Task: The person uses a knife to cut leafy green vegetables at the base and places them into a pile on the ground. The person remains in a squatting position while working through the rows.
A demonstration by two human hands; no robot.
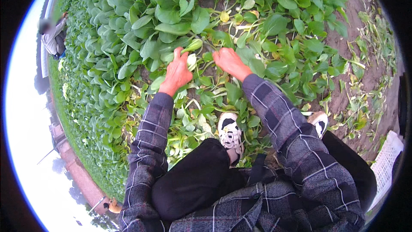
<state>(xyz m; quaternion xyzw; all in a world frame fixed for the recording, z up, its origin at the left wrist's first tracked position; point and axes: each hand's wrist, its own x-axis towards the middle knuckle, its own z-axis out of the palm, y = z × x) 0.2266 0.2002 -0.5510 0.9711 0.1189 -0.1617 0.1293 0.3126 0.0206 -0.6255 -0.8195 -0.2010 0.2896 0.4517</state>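
My left hand (178, 73) is closed around leafy green heads with pale stalk bases, like bok choy (194, 45), at the middle of the view. To its right, my right hand (229, 60) has its fingers curled at a thin, blurred, dark thing that looks like a blade (209, 45), close to the base of the bok choy. Its handle is hidden inside the fist. Standing leafy plants (170, 9) rise just beyond both hands. Loose green and yellowed leaves (206, 124) lie below them.
Dense rows of plants (106, 58) fill the left side. Bare soil with scattered leaves (354, 103) runs along the right. A white plastic crate (386, 164) stands at the lower right. My shoes (230, 132) are among the leaves. Another person (53, 38) crouches far left.
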